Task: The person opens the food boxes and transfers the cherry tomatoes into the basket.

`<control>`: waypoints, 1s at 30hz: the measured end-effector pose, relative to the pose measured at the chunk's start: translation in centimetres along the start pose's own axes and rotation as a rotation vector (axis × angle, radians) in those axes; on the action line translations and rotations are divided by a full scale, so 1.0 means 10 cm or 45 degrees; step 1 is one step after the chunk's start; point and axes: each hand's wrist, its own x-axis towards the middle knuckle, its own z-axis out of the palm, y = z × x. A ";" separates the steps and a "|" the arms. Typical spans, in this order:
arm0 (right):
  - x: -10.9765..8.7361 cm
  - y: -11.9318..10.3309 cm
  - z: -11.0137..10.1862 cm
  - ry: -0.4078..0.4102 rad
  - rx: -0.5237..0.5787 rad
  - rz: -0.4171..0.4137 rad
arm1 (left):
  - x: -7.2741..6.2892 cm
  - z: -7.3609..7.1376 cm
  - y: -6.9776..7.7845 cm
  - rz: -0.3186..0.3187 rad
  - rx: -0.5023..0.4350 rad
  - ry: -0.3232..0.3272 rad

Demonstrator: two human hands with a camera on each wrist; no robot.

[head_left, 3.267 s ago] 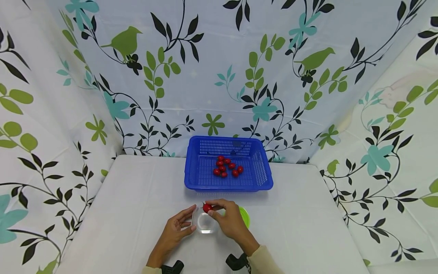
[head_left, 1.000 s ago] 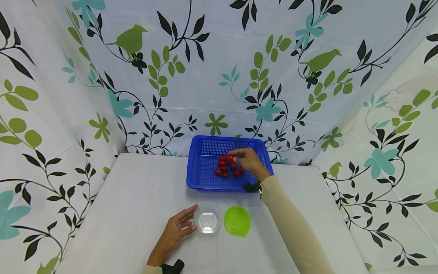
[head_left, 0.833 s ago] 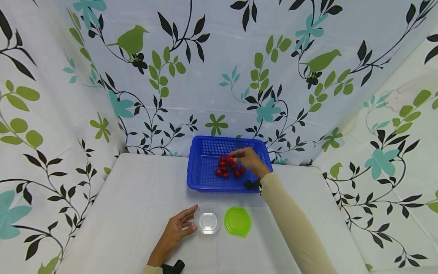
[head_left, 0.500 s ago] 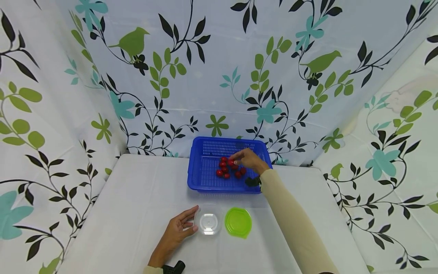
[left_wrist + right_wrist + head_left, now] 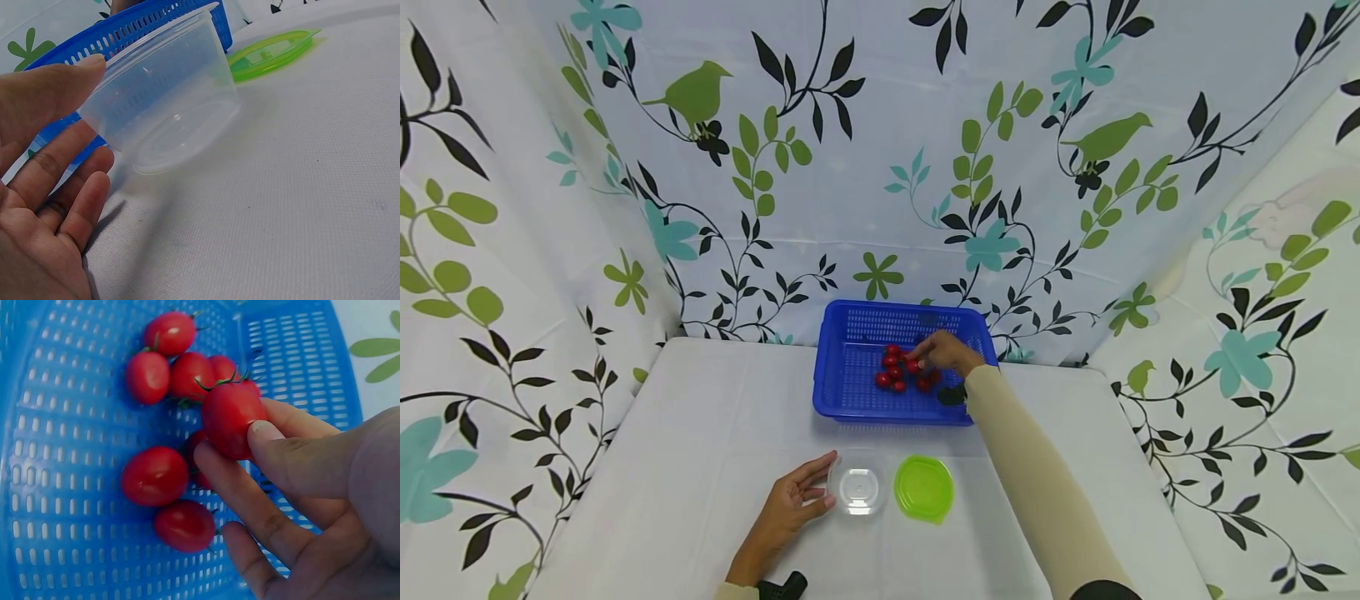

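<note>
My right hand [image 5: 952, 353] is inside the blue plastic basket [image 5: 891, 415], pinching a cherry tomato [image 5: 231, 422] between thumb and fingers. Several other red cherry tomatoes [image 5: 155, 476] lie beneath and beside it on the basket floor, some with green stems. On the table, my left hand [image 5: 790, 504] holds the left side of a clear plastic container [image 5: 857, 489], which stands upright. In the left wrist view the thumb [image 5: 75, 81] is at the container's rim and other fingers are by its wall. No tomato shows inside the container.
A bright green lid [image 5: 923, 490] lies flat just right of the container. The basket stands at the back of the white-covered table [image 5: 700, 433]. Behind and on both sides hang patterned curtains [image 5: 850, 200].
Earlier my right hand held a tomato over the container; then it was in the basket with a tomato. Since then it has lowered slightly among the tomatoes. My left hand has stayed at the container.
</note>
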 end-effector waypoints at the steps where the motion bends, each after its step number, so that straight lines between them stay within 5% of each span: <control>1: 0.02 0.01 0.01 0.002 -0.010 0.007 | 0.00 0.00 0.00 0.001 -0.004 -0.005; 7: 0.08 0.06 0.06 0.027 -0.075 0.009 | 0.00 -0.01 -0.01 0.048 -0.006 -0.043; 30: 0.11 0.00 0.15 0.029 -0.219 0.072 | -0.01 -0.01 0.01 0.035 -0.020 -0.048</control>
